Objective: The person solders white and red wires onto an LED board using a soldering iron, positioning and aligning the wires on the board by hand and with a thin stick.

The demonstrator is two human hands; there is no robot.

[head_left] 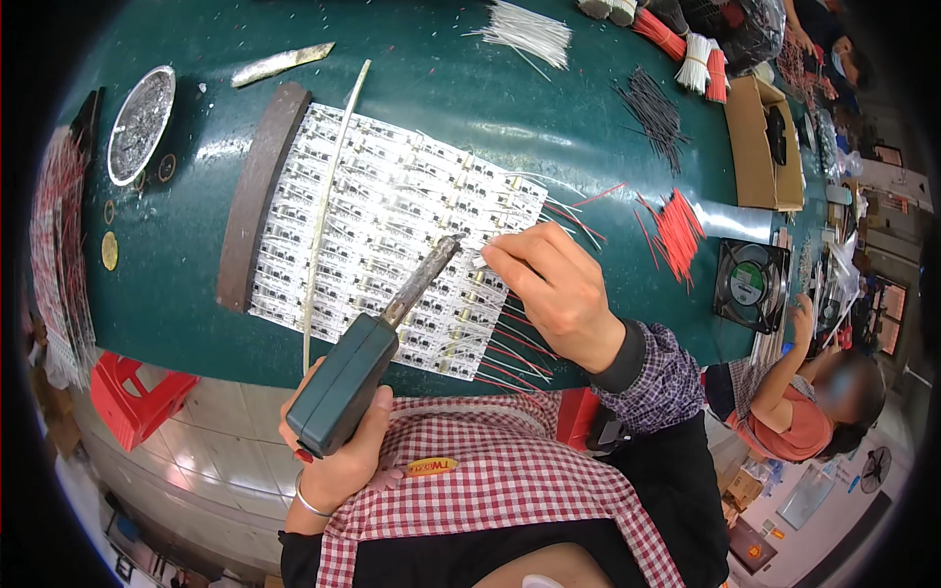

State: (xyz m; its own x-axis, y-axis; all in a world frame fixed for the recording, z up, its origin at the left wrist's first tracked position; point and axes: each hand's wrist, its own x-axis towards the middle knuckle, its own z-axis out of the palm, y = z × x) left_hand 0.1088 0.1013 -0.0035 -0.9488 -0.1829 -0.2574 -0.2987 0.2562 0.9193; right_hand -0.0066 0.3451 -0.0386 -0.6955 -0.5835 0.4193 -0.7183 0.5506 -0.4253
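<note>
My left hand [345,468] is wrapped round the dark green body of a soldering iron [345,382]. Its metal tip reaches up and right, over a white panel of small circuit boards [377,235] with rows of black parts. Close to that tip, my right hand [559,289] pinches thumb and forefinger together on a thin white wire [478,262], whose far part is hidden by the hand. Red, white and dark wires [510,343] stick out from the panel's right edge. Across the panel lies a long pale strip [328,196]; a brown bar [260,201] borders its left side.
Bundles of red wires [672,233], black wires [655,113] and white wires [529,34] lie on the green table [431,93]. A small fan [750,282] and cardboard box [765,147] stand right. An oval dish [142,127] is left. Another person [799,421] sits at right.
</note>
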